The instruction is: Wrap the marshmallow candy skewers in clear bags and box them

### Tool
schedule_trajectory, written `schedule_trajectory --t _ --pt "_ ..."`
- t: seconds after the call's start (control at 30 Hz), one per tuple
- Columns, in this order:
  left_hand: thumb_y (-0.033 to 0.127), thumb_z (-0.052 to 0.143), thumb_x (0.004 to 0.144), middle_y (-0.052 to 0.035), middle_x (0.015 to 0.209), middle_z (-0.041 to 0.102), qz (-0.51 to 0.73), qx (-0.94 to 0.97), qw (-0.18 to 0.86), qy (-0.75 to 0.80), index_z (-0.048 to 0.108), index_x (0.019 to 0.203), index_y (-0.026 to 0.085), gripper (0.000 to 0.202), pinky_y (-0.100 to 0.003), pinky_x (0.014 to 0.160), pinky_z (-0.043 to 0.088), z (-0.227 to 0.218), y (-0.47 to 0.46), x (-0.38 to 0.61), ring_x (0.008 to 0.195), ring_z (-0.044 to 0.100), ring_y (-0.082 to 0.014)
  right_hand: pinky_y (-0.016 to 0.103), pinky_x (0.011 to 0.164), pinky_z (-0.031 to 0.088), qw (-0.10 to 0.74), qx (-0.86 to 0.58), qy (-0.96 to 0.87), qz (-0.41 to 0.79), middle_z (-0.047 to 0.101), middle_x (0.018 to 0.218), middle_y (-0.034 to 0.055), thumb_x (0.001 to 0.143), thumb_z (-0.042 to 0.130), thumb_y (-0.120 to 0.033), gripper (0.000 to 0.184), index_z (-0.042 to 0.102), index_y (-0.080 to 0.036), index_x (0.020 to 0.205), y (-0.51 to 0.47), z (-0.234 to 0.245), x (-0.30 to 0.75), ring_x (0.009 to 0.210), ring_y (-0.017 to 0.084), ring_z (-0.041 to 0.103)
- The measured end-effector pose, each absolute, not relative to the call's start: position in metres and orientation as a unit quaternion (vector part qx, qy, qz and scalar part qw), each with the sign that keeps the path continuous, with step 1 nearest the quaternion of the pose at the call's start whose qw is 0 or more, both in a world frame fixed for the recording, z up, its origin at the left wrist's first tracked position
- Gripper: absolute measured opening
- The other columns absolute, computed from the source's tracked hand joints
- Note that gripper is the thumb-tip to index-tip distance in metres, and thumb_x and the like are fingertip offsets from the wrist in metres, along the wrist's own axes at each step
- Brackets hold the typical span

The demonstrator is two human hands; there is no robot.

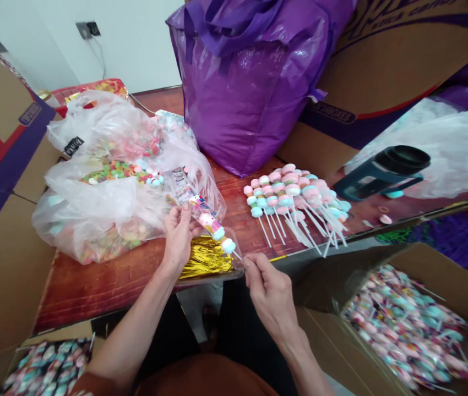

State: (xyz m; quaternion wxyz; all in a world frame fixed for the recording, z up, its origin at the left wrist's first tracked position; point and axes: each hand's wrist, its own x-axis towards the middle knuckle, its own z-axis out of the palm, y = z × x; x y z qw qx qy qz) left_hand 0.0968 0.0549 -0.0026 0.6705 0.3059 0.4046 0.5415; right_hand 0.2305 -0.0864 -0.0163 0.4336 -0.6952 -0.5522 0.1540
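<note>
My right hand pinches the white stick of a candy skewer with pink, white and blue pieces. Its upper end sits inside a printed clear wrapper, which the fingers of my left hand grip near its open end. The lower pieces stick out of the wrapper, between both hands. Just below is a clear tray holding gold twist ties. To the right, a pile of unwrapped candy skewers lies on the table, sticks pointing toward me.
Clear plastic bags of candy lie at left on the reddish table. Behind stand a purple bag and cardboard boxes. A dark teal bottle leans at right. An open box of candy skewers sits low right, another box low left.
</note>
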Motion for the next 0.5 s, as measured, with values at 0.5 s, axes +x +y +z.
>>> schedule_trajectory --t 0.5 --pt "0.036 0.089 0.063 -0.0026 0.082 0.074 0.463 0.287 0.758 0.358 0.065 0.092 0.014 0.044 -0.022 0.063 0.056 0.001 0.046 0.094 0.069 0.070 -0.0129 0.019 0.044 0.031 0.511 -0.630 -0.411 0.416 0.043 0.051 -0.0078 0.099 0.047 -0.040 0.031 0.052 -0.020 0.076 -0.074 -0.007 0.208 0.042 0.007 0.037"
